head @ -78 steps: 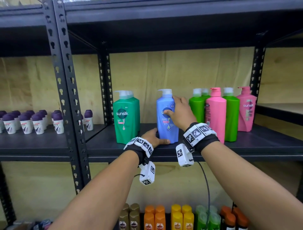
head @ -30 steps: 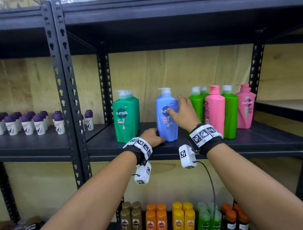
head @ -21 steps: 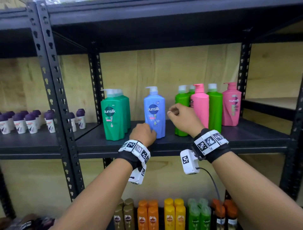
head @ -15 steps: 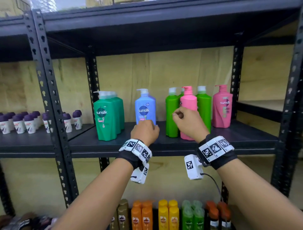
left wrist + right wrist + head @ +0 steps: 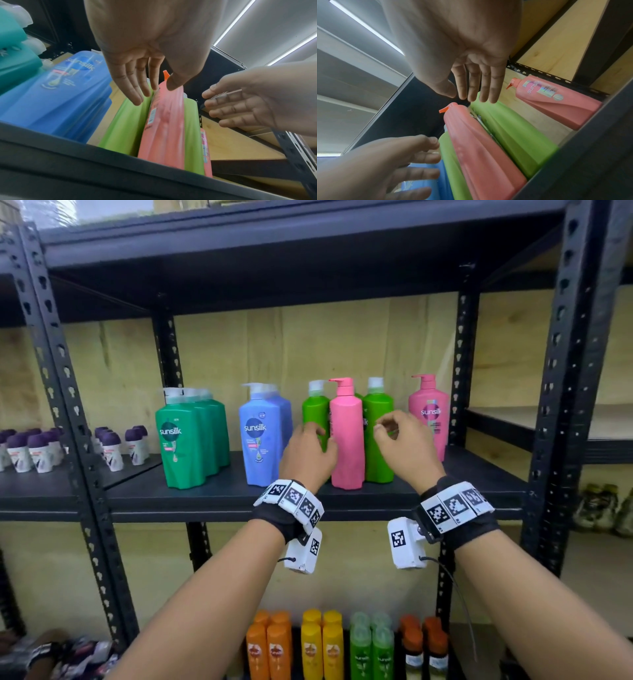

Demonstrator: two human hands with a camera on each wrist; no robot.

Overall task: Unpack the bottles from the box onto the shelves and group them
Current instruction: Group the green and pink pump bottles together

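A pink pump bottle (image 5: 346, 446) (image 5: 163, 128) (image 5: 481, 148) stands at the shelf front, wedged between two light green bottles (image 5: 313, 414) (image 5: 378, 446). My left hand (image 5: 325, 440) (image 5: 154, 88) reaches its left side with straight fingers; the thumb touches the pink bottle and the fingers lie against the left green one. My right hand (image 5: 383, 428) (image 5: 471, 94) hovers by the bottle's right side, fingers loosely extended, holding nothing. Blue bottles (image 5: 262, 436) and dark green bottles (image 5: 191, 440) stand grouped further left. A second pink bottle (image 5: 430, 412) stands at the far right.
The black shelf board (image 5: 462, 474) has bare room at its right front. Small purple-capped bottles (image 5: 113, 446) fill the left bay. Orange, yellow and green bottles (image 5: 308, 645) line the lower shelf. Perforated steel posts (image 5: 68, 405) (image 5: 561, 371) frame the bay.
Both hands left the blue bottle and moved right to either side of the front pink bottle. The view shifted right with them.
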